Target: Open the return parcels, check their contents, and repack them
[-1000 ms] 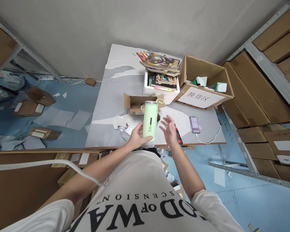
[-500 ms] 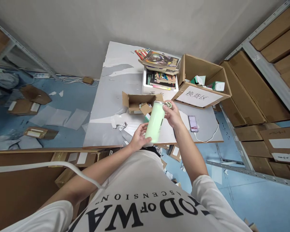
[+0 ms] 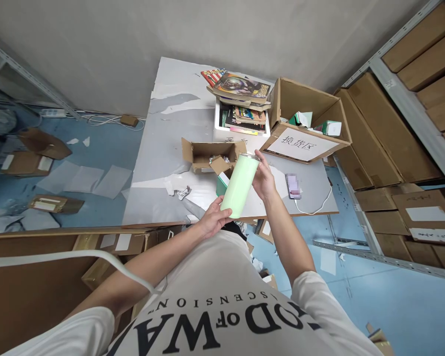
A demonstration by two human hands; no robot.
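A pale green tumbler with a metallic-looking rim is tilted in front of me, its top leaning away to the right. My left hand is closed round its lower end, thumb across the base. Against the upper right side, my right hand grips near the rim, its fingers partly hidden behind. Just behind the tumbler, a green box shows in part, beside an opened cardboard box with crumpled bits inside.
A white bin piled with books stands at the back of the table. Right of it is a labelled carton with small boxes. A phone on a cable lies at right; torn paper lies left.
The tumbler has turned in my hands: its strap loop and dark print no longer show. My right hand has shifted from the loop to the tumbler's upper side.
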